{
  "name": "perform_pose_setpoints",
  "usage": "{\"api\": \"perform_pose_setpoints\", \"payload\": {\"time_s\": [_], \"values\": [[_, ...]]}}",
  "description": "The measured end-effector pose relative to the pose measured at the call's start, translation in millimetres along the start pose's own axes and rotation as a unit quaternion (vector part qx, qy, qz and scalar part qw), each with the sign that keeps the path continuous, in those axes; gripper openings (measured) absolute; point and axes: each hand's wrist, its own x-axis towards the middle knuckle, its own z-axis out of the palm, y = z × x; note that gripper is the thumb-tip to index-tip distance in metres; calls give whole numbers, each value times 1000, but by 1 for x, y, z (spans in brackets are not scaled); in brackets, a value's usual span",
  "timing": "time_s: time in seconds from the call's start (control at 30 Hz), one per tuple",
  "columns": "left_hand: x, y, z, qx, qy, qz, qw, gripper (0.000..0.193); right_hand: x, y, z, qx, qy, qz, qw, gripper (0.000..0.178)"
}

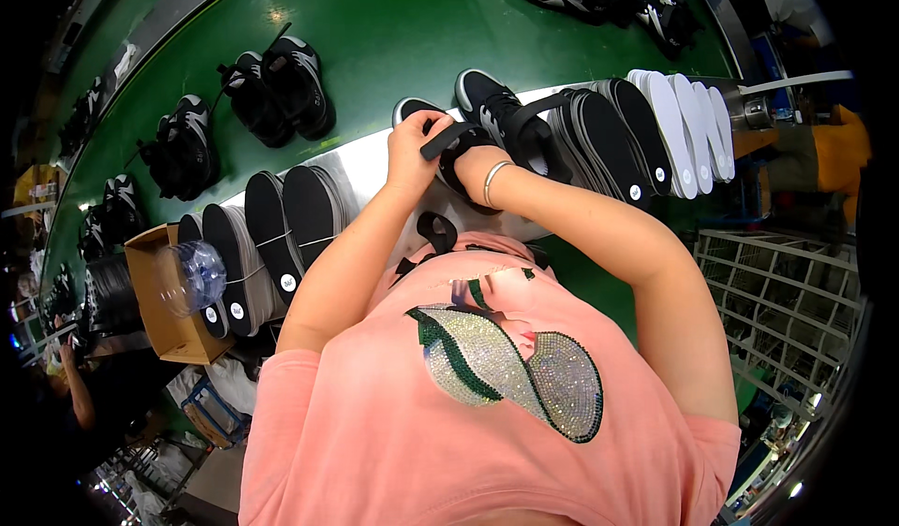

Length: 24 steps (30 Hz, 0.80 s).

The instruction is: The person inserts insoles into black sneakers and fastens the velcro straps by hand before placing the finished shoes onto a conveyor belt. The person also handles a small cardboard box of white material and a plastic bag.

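Observation:
In front of me a black and silver sneaker (412, 108) lies toe away on the pale ledge of the bench, partly covered by my hands. My left hand (415, 152) is closed on the sneaker's left side, its fingers bent over the upper. A loose dark strap (448, 140) sticks up between both hands. My right hand (478, 166), with a bangle at the wrist, is at the shoe's opening; its fingers are hidden. Just right of it stands a second sneaker (487, 95) with its own strap (538, 109) stretched out to the right.
Black insole stacks (599, 142) and white insoles (670, 133) stand at right; more banded black insoles (272, 226) stand at left by a cardboard box (154, 292) with clear plastic. Sneaker pairs (281, 91) sit on the green bench (375, 21). A wire rack (782, 292) is lower right.

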Motion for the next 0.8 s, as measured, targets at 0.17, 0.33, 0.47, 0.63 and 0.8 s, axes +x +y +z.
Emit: {"api": "perform_pose_setpoints", "payload": {"time_s": [0.17, 0.33, 0.47, 0.63, 0.8], "values": [[1, 0, -1, -15, -14, -20, 1000, 21, 0, 1, -16, -11, -77, -38, 996, 22], [0, -4, 0, -34, -7, -35, 999, 22, 7, -9, -4, 31, 4, 95, 995, 22], [1, -4, 1, -13, -7, -52, 999, 22, -4, -7, -11, -58, -30, 52, 996, 20], [1, -9, 0, -15, -1, -35, 999, 21, -25, -4, -9, -60, -58, -18, 996, 17], [0, -3, -2, -12, -15, -60, 998, 20, -47, 1, -5, -14, -69, -45, 996, 22]]}}
